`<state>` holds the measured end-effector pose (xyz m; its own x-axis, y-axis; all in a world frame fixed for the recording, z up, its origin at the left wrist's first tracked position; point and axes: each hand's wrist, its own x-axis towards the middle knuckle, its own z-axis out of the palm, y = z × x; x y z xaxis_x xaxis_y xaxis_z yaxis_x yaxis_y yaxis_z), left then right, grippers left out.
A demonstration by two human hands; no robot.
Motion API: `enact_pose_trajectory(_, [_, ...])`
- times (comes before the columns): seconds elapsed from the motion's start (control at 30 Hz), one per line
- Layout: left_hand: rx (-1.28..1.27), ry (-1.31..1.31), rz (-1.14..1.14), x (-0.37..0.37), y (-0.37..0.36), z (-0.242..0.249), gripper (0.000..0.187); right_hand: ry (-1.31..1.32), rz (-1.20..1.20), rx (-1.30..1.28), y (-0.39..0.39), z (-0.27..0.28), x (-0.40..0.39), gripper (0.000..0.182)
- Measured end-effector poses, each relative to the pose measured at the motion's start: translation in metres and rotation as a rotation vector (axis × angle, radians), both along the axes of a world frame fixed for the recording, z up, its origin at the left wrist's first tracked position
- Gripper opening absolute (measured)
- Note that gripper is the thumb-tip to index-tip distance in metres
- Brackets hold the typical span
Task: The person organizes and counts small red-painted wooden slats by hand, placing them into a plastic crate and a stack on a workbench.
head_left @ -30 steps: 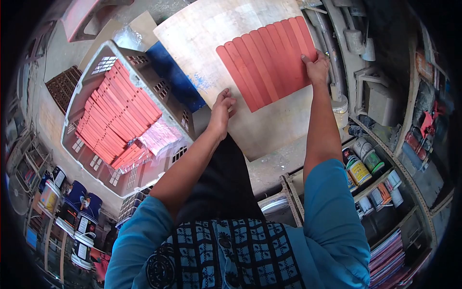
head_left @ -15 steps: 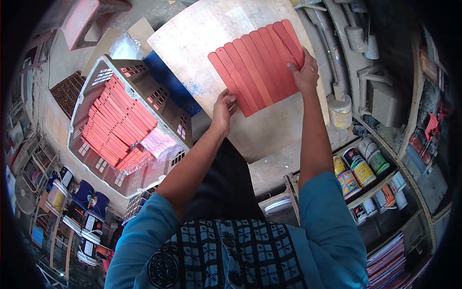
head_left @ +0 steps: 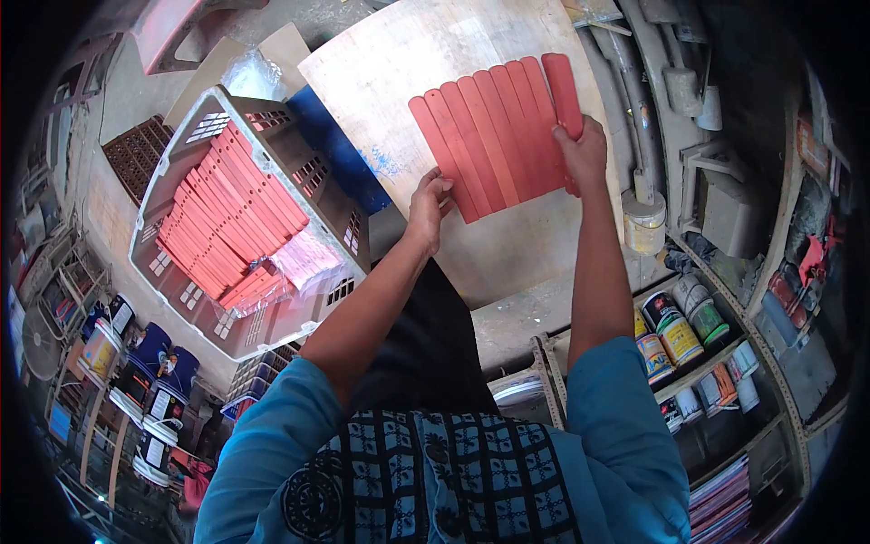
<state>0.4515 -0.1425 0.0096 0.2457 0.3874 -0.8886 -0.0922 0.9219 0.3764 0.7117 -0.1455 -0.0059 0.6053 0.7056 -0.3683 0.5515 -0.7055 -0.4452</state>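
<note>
A row of red wooden slats [head_left: 489,140] with rounded upper ends lies side by side on a pale board [head_left: 381,72]. My right hand [head_left: 583,156] grips one more red slat [head_left: 564,91] at the row's right end, thumb on its face. That slat stands slightly apart from its neighbour at the top and reaches higher than it. My left hand [head_left: 430,208] rests by the lower left edge of the row, its fingers loosely bent and apart; they appear to touch the outermost slat.
Left of the board, a grey plastic crate [head_left: 237,340] holds many red slats [head_left: 227,204] and plastic wrapping [head_left: 308,263]. Paint cans [head_left: 672,326] fill a shelf at the lower right. A white bucket [head_left: 644,225] stands beside the board. More containers [head_left: 154,435] are at the lower left.
The rightmost slat has turned more upright and separated from the row, with my right hand now on its lower part. The whole view has shifted slightly.
</note>
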Motion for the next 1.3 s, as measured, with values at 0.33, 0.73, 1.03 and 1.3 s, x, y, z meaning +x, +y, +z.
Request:
enact_pose_trajectory(0.33, [-0.022, 0.035, -0.057, -0.002, 0.004, 0.011, 0.066, -0.029, 0.02, 0.063, -0.01, -0.015, -0.011, 0.054])
enact_pose_trajectory(0.73, [0.055, -0.285, 0.074, -0.017, -0.002, 0.129, 0.053, 0.742, -0.053, 0.27, -0.028, 0.144, -0.116, 0.04])
enact_pose_trajectory(1.03, [0.083, -0.464, 0.419, -0.139, -0.016, 0.236, 0.041, 0.773, 0.188, 0.473, -0.031, 0.243, -0.285, 0.053])
enact_pose_trajectory(1.3, [0.322, -0.389, 0.607, -0.242, -0.039, 0.278, 0.033, 0.264, 0.678, 0.495, -0.04, 0.312, -0.412, 0.054])
